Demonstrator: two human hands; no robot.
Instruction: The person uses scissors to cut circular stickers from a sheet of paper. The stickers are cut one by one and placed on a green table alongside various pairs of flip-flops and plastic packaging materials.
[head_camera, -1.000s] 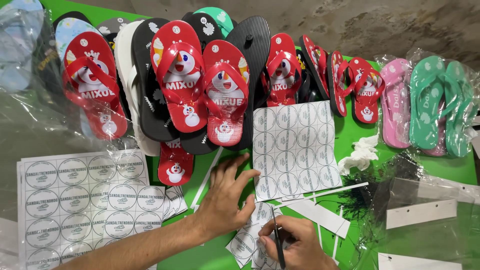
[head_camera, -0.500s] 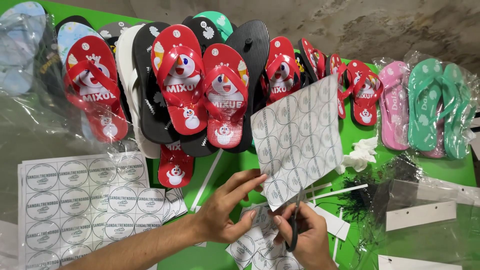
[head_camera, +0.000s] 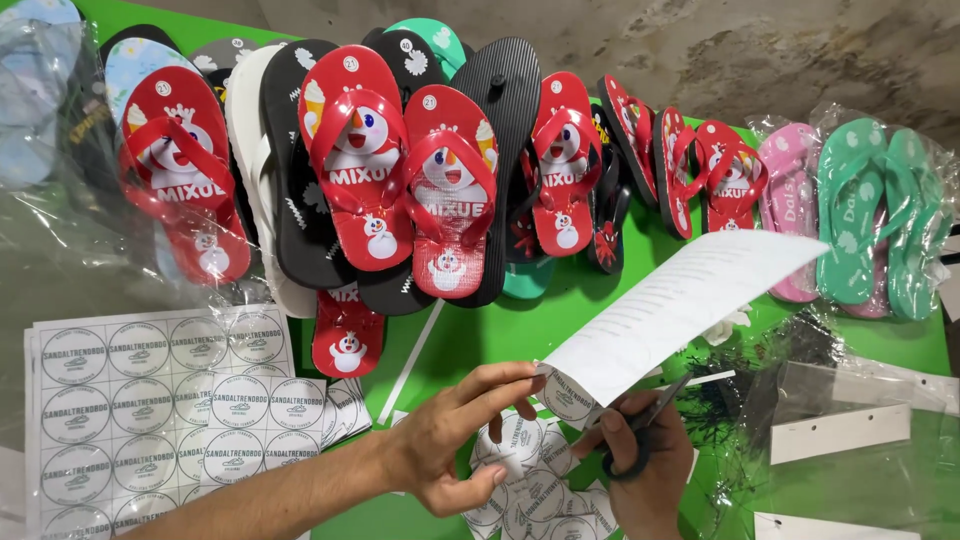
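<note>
Left hand (head_camera: 460, 440) pinches the near corner of a label sheet (head_camera: 680, 310), lifting it taut off the green tabletop (head_camera: 520, 330); right hand (head_camera: 645, 470), fingers closed through scissors (head_camera: 640, 435), meets its edge above cut round labels (head_camera: 525, 480).

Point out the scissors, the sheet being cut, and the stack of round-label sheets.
scissors (head_camera: 632, 440): head view, dark handle loop.
paper sheet (head_camera: 680, 305): head view, middle of its white back.
label-sheet stack (head_camera: 150, 400): head view, top sheet's middle.

Red snowman-print flip-flops (head_camera: 362, 160), black pair (head_camera: 505, 120), pink pair (head_camera: 790, 200), teal pair (head_camera: 880, 215), green table (head_camera: 500, 340), white round-label sheet (head_camera: 160, 400).
</note>
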